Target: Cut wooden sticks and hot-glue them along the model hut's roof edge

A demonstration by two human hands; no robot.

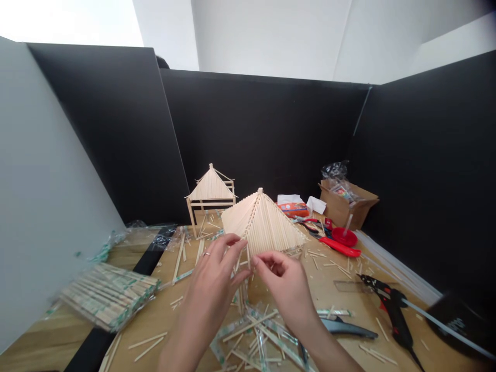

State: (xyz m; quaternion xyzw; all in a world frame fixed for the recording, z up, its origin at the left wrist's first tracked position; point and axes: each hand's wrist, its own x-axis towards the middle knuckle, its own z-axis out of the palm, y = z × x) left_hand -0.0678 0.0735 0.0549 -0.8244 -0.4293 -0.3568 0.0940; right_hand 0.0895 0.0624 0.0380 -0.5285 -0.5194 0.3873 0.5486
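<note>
Centrally, a model pavilion (276,225) made of pale wooden sticks stands on the wooden tabletop (165,305), its pitched roof rising just beyond both hands. The left hand (215,271) is at the roof's near corner, fingers loosely bent and thumb well apart from the forefinger; whether its fingertips touch the wood is unclear. The right hand (284,281) has thumb and forefinger drawn together just beside the corner post, the other fingers curled in; I cannot tell whether anything is pinched there.

Farther off and to the left stands a second model (211,187) with a similar roof, raised on legs, before the black partition (263,124). On the near left lies a plastic-wrapped bundle of chopsticks (110,295). Loose sticks and torn wrappers litter the near middle, below the hands. At the near right rests a black glue gun (393,312), and a dark-handled tool (346,328) lies beside the right forearm. On the far right are a red dish (344,236), an orange packet (294,209) and an open cardboard box (343,206) with clear plastic inside.
</note>
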